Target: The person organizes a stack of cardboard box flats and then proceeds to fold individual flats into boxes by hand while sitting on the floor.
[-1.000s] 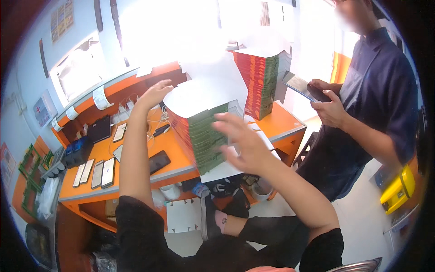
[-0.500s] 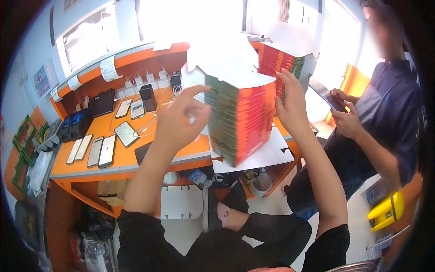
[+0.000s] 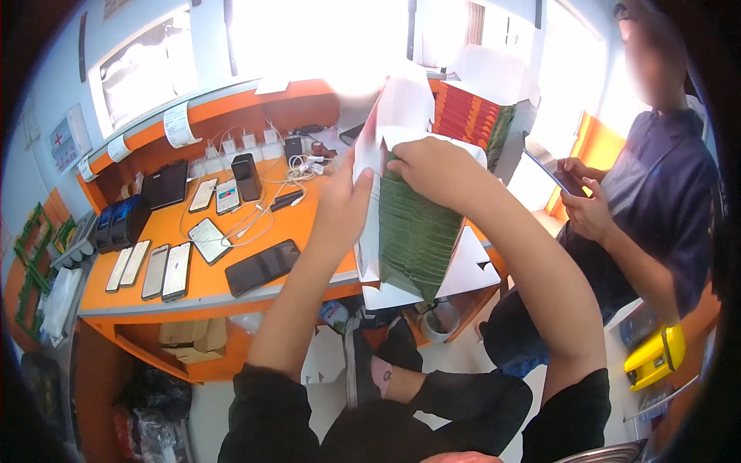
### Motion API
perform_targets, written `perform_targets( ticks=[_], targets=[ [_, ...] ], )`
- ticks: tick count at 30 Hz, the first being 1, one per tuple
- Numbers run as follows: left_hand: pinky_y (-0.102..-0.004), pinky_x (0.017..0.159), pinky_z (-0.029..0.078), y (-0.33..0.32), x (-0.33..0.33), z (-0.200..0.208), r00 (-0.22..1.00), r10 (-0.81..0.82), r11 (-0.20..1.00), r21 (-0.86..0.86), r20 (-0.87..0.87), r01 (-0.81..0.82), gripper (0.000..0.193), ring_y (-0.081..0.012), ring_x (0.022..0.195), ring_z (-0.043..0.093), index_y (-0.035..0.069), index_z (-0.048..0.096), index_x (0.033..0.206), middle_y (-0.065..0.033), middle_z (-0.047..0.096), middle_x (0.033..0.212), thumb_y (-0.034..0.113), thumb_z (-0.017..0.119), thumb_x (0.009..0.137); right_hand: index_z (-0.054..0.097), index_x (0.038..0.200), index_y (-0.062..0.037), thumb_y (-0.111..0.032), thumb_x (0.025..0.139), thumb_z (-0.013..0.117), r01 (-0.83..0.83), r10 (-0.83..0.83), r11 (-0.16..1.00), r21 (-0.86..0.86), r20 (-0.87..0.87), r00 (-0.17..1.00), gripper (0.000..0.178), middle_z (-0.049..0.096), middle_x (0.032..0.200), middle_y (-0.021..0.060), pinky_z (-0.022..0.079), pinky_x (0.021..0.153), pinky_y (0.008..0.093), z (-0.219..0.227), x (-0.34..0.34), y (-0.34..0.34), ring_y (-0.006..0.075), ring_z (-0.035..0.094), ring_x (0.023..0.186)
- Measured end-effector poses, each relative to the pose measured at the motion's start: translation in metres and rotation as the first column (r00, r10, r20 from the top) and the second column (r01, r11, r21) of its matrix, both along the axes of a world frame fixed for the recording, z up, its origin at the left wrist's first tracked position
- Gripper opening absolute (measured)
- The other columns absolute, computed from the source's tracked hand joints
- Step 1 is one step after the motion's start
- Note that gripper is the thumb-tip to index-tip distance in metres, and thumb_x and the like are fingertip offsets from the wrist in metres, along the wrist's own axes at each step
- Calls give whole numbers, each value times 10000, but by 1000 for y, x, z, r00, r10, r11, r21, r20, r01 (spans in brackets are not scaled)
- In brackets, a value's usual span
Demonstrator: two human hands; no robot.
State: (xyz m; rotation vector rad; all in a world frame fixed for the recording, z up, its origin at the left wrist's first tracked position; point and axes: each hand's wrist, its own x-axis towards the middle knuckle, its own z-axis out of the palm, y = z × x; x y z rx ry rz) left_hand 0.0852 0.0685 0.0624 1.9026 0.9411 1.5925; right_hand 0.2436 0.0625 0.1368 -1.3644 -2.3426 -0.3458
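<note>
Right hand [image 3: 432, 171]: fingers bent over the top edge of a green-edged card stack [image 3: 421, 243]; closure unclear. Left hand [image 3: 345, 204]: against the stack's left side, fingers partly hidden; grip likewise unclear. Stack: upright on white card [image 3: 467, 266], front edge of orange desk [image 3: 207, 284]. Behind: red-and-green stack [image 3: 467, 116]. Left: black phone [image 3: 262, 268].

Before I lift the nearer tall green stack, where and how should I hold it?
Probably low, palms coming from left and right: the stack stands tall in many thin layers, which could slide if held only near the top, where the right hand is.
</note>
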Motion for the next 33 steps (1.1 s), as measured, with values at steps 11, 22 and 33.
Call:
perform_targets(
  ticks=[11, 22, 33],
  targets=[
    [-395, 735, 432, -1, 10, -8, 987, 158, 965, 218, -39, -146, 406, -364, 843, 578, -49, 410, 1239, -255, 578, 923, 193, 363, 916, 633, 800, 13, -128, 771, 476, 21, -22, 1000, 6, 132, 991, 214, 627, 776, 207, 498, 667, 421, -10, -26, -11, 351, 624, 757],
    [-499, 1070, 123, -78, -1, -64, 888, 184, 785, 481, 422, -391, 678, -312, 1320, 200, 65, 163, 1396, -148, 142, 1446, 209, 499, 825, 468, 1231, 1, -366, 845, 479, 140, -101, 824, 549, -100, 990, 533, 376, 1328, 211, 180, 1046, 506, -6, 24, -119, 309, 290, 1293],
    [-481, 1086, 33, -109, 106, -173, 810, -96, 883, 425, 578, -199, 802, -374, 1345, 94, -10, -23, 1389, -246, 83, 1444, 301, 456, 826, 161, 1426, -162, -424, 858, 420, -13, 382, 825, 565, -540, 750, 677, 221, 1431, 211, 25, 1004, 655, -224, 62, -116, 397, 207, 1322]
  ],
)
